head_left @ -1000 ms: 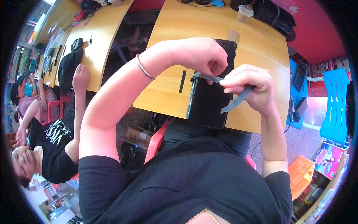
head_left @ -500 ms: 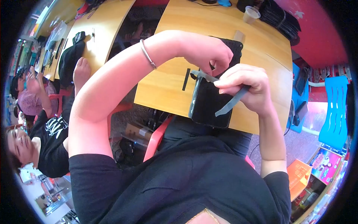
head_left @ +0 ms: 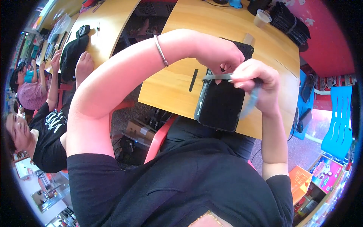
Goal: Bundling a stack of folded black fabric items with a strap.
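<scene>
A grey flexible strip (head_left: 211,77) runs from the left edge of a black flat rectangular piece (head_left: 221,102) to my right hand (head_left: 261,85). My right thumb and fingers pinch the strip. Its loose tail (head_left: 250,103) hangs below that hand, blurred by motion. Over the far part of the black piece is my left hand (head_left: 223,55), with its fingers curled down. One left fingertip shows at the strip; what lies inside those fingers is hidden. A short, narrow black strip (head_left: 193,80) lies on the wooden table (head_left: 166,85), left of the black piece.
A plastic cup (head_left: 262,18) and a banded stack of black pieces (head_left: 289,25) stand at the far right of the table. A small light block (head_left: 248,39) lies beyond the black piece. Blue chair (head_left: 337,121) at right; people sit at another table (head_left: 107,19) on the left.
My right hand has shifted slightly right, and the strip's tail has swung right with it. The strip between my hands now runs straighter and more level. My left hand has barely moved.
</scene>
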Available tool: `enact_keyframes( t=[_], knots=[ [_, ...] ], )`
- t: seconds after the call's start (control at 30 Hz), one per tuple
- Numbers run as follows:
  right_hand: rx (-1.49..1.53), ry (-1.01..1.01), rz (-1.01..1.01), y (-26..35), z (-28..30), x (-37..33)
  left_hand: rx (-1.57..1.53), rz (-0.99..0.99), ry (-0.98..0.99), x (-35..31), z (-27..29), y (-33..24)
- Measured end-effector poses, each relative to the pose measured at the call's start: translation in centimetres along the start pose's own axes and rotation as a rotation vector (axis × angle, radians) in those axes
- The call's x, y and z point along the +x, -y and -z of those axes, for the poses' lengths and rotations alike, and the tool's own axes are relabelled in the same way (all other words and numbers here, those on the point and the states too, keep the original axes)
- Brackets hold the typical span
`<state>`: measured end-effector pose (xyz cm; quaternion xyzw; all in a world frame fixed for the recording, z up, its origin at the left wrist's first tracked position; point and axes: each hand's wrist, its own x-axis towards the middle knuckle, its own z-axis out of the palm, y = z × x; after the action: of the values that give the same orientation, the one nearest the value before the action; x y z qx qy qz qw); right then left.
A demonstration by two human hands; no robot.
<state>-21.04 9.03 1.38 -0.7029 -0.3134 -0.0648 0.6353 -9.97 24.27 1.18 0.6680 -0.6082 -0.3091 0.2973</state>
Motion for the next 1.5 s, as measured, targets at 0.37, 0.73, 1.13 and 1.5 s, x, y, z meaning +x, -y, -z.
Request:
enact_keyframes(
  t=[0.37,0.73,1.13,1.5],
  knots=[
    [-0.09,0.062,0.016,1.4,0.7,-0.5,0.235,-0.039,0.132,0.4,0.3,-0.4],
    [0.023,0.085,0.083,0.5,-0.7,2.0,0.002,0.115,0.126,0.0,0.9,0.1],
    [0.016,0.099,0.092,0.2,-1.4,1.9,-0.056,0.016,-0.038,-0.6,-0.3,0.2],
    [0.068,0.054,0.113,0.9,-1.3,1.5,0.106,-0.125,-0.021,0.1,-0.6,0.7]
  ],
)
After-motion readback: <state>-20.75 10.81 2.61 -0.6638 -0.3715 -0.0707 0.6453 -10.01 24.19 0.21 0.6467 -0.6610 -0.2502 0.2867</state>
